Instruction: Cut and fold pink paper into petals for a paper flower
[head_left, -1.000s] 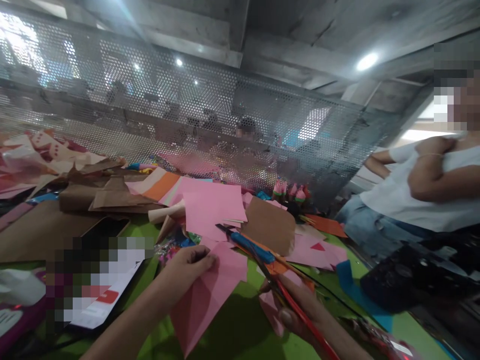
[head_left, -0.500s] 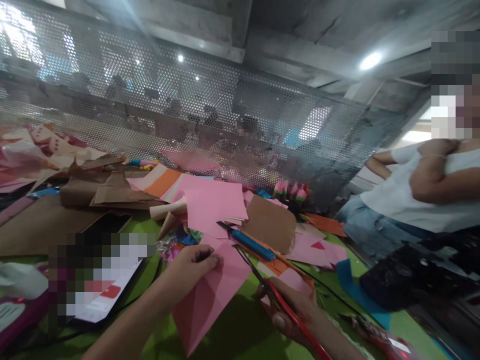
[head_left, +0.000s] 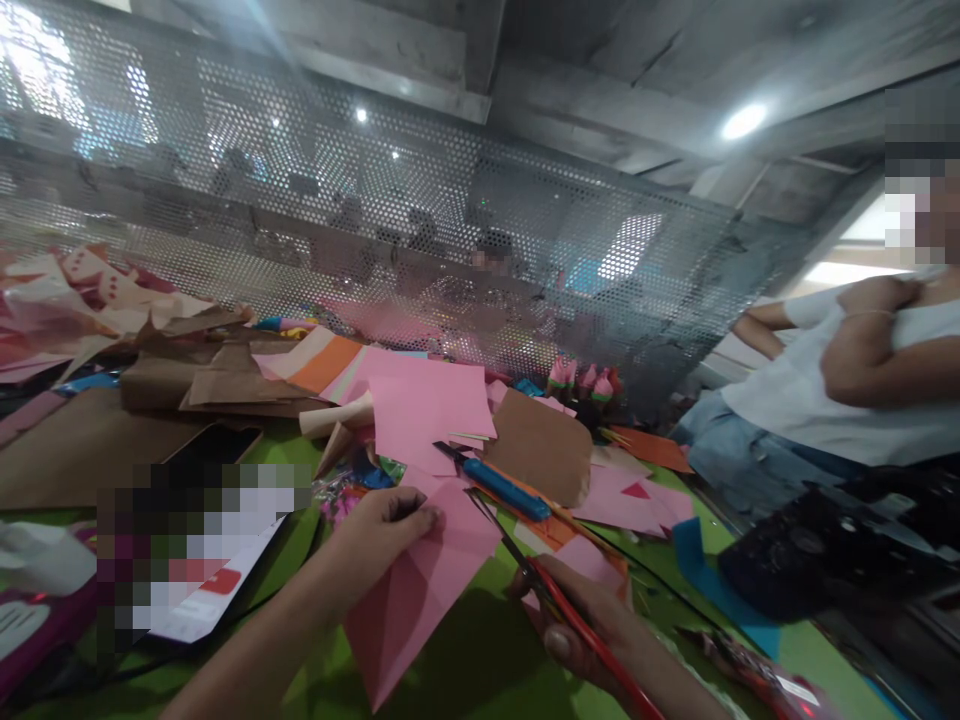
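A creased sheet of pink paper (head_left: 435,590) hangs slanted above the green tabletop. My left hand (head_left: 397,525) is closed on its upper part, thumb and fingers pinching it. In my right hand (head_left: 577,620) is a pair of scissors (head_left: 544,575) with red handles, the blades pointing up and left. Those blades lie along the paper's upper right edge; whether the paper is between them I cannot tell. Just behind the tips rests a blue utility knife (head_left: 506,488) with its dark blade end toward the left.
Beyond lie a flat pink sheet (head_left: 431,405) and a brown card (head_left: 544,445). Left of my forearm is a phone (head_left: 217,570), partly blurred out, near brown paper (head_left: 82,450). A perforated metal screen (head_left: 420,220) borders the table's back. A person (head_left: 847,370) stands at right, arms folded.
Almost nothing differs. The scissor blades look slightly closer together at the paper's edge, while my left hand stays in place. The person at right has shifted slightly.
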